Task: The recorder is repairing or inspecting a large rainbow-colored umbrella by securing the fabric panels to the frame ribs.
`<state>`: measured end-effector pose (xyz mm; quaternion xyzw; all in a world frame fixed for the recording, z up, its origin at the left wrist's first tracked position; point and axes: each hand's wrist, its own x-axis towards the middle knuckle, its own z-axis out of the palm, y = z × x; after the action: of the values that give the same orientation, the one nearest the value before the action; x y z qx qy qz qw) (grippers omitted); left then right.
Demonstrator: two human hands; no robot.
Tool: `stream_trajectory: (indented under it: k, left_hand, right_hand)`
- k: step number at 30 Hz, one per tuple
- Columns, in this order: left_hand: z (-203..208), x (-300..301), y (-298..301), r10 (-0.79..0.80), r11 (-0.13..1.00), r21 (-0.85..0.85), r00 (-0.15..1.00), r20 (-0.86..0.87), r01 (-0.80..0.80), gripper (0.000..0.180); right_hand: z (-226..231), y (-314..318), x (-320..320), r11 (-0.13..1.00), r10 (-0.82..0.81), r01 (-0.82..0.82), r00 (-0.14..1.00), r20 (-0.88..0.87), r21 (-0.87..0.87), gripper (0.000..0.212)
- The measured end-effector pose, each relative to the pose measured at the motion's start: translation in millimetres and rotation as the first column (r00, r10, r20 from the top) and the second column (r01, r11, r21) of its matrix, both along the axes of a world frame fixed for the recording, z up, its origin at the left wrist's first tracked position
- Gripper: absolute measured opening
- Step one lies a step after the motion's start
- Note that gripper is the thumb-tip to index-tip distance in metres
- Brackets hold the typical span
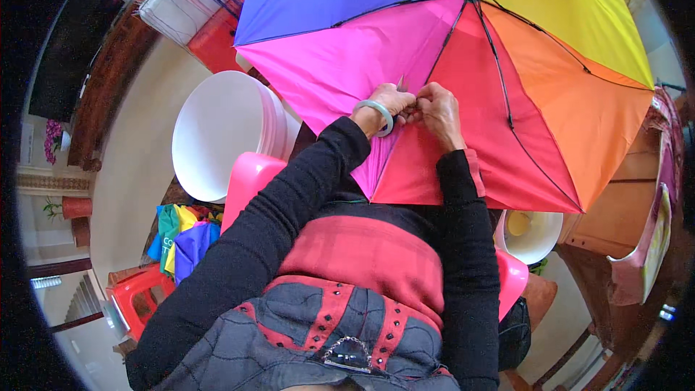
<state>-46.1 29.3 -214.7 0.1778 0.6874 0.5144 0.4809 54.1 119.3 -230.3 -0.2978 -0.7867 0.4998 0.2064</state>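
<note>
An open rainbow umbrella (463, 51) fills the upper half of the view, its inside with black ribs facing me. My left hand (391, 101), with a pale green bangle (376, 112) at the wrist, pinches the pink canopy cloth along a rib. Right beside it, my right hand (438, 112) pinches the same spot, fingertips touching the left hand's. Whether a small tool sits between the fingers is hidden. Both arms wear black sleeves.
A large white bucket (217, 137) stands at my left, beside a pink plastic seat (250, 181). Folded colourful umbrella cloth (181, 235) lies lower left near a red stool (141, 293). A smaller white bucket (536, 235) and wooden furniture (622, 210) sit at right.
</note>
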Motion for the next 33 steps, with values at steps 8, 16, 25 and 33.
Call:
stream_trajectory:
  k: [8, 16, 25, 33]
  left_hand:
    - [4, 4, 0, 0.034, 0.999, -0.016, 0.999, 0.008, -0.033, 0.014]
    - [4, 5, 0, 0.086, 0.996, -0.021, 0.996, 0.021, -0.086, 0.012]
    - [-2, 3, 5, 0.050, 0.995, -0.090, 0.999, -0.018, -0.051, 0.011]
    - [-1, 6, 6, 0.056, 0.992, -0.110, 0.995, -0.085, -0.065, 0.012]
  right_hand:
    - [-1, -3, 4, 0.929, -0.095, 0.051, 0.990, -0.104, -0.366, 0.008]
    - [6, -12, 5, 0.888, -0.169, 0.074, 0.970, -0.173, -0.454, 0.007]
    - [-3, -10, 5, 0.991, -0.123, 0.110, 0.976, -0.181, -0.078, 0.008]
    - [-1, -12, 8, 0.988, -0.131, 0.116, 0.979, -0.156, -0.103, 0.006]
